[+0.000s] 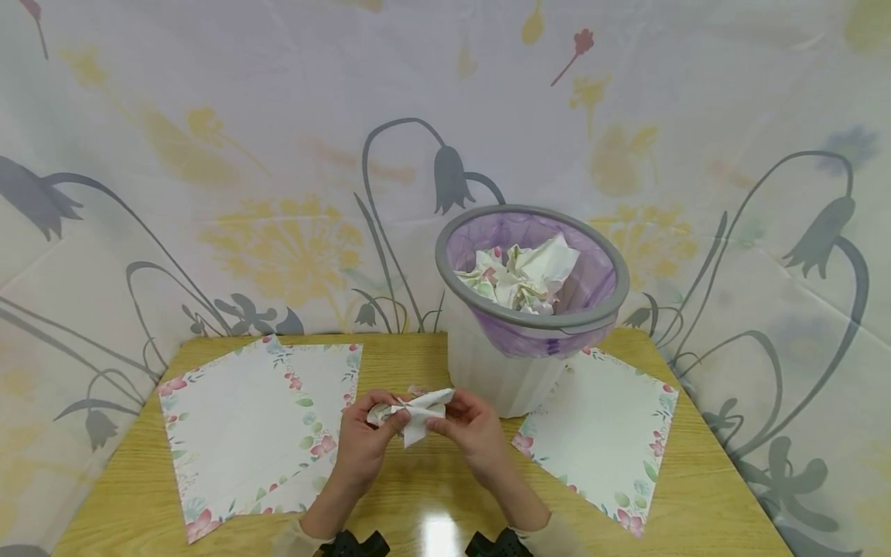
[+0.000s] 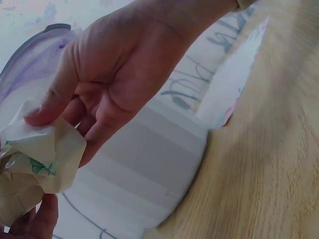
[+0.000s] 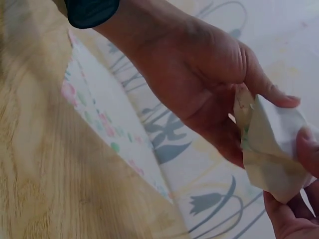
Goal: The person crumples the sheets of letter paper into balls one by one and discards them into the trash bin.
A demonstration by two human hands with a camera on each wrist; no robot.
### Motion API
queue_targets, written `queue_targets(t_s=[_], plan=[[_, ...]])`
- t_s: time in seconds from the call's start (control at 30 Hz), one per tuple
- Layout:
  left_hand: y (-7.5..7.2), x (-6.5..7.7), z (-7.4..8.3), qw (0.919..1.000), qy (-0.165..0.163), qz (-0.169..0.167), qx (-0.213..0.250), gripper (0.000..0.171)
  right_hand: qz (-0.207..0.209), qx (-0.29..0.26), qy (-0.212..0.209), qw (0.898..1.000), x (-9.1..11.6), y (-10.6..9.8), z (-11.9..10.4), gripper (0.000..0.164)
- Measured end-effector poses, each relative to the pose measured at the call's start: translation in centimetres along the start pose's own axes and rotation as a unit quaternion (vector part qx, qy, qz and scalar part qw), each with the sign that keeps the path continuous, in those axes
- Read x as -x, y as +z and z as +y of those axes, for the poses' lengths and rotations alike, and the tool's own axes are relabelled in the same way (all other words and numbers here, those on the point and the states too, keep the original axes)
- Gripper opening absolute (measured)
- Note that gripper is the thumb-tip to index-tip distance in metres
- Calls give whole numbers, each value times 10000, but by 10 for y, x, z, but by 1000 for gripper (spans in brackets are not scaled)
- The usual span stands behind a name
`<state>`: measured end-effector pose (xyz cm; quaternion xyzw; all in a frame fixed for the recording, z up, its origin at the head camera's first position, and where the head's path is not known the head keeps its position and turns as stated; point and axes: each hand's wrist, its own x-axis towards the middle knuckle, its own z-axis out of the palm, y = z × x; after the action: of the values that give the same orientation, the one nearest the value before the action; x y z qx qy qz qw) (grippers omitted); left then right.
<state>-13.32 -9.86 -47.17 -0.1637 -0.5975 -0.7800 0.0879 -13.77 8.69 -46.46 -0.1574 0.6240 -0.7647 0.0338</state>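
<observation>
Both hands hold one crumpled sheet of floral-edged paper (image 1: 421, 414) low over the front middle of the table. The left hand (image 1: 363, 441) pinches its left end between thumb and fingers. At the other end, the right hand (image 1: 479, 435) grips it with thumb and curled fingers. Folds and a green leaf print show on the crumpled paper (image 2: 42, 159) in the left wrist view, where the larger hand (image 2: 114, 74) is the right one. The right wrist view has the left hand (image 3: 199, 79) with its thumb along the folded paper (image 3: 276, 144).
Behind the hands, slightly right, stands a white bin (image 1: 501, 383) with a grey rim and purple liner (image 1: 592, 286), holding crumpled floral paper (image 1: 536, 271). Two overlapping flat floral sheets (image 1: 237, 433) lie left on the wooden table (image 1: 404, 363). Another flat sheet (image 1: 605, 433) lies right, partly behind the bin.
</observation>
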Motion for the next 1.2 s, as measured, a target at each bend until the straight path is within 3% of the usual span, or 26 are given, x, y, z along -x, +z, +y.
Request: queue_targets(t_s=[0.33, 0.47, 0.6, 0.77, 0.93, 1.03, 1.1, 1.2], plan=[[7, 0, -1, 9993, -82, -13, -351, 37, 562, 158, -776, 9953, -3, 5, 5, 13], [6, -2, 4, 9963, -156, 306, -794, 43, 771, 58, -1017, 9918, -4, 4, 7, 12], [3, -2, 8, 9906, -544, 651, -1073, 45, 838, -83, -1289, 9881, -5, 0, 8, 12], [4, -3, 11, 9861, -838, 962, -1063, 40, 780, 136, -1440, 9864, -5, -3, 9, 7], [7, -6, 12, 9843, -641, 1394, -878, 23, 494, 403, -1350, 9888, -3, -3, 11, 9], [9, -6, 13, 9820, -402, 1602, -912, 13, 347, 633, -1579, 9848, -2, -2, 11, 11], [11, -6, 13, 9805, -170, 1682, -1001, 10, 386, 935, -1955, 9755, -2, -1, 11, 13], [15, -5, 12, 9760, 356, 1746, -1254, 9, 610, 1601, -2627, 9495, -4, 1, 9, 22]])
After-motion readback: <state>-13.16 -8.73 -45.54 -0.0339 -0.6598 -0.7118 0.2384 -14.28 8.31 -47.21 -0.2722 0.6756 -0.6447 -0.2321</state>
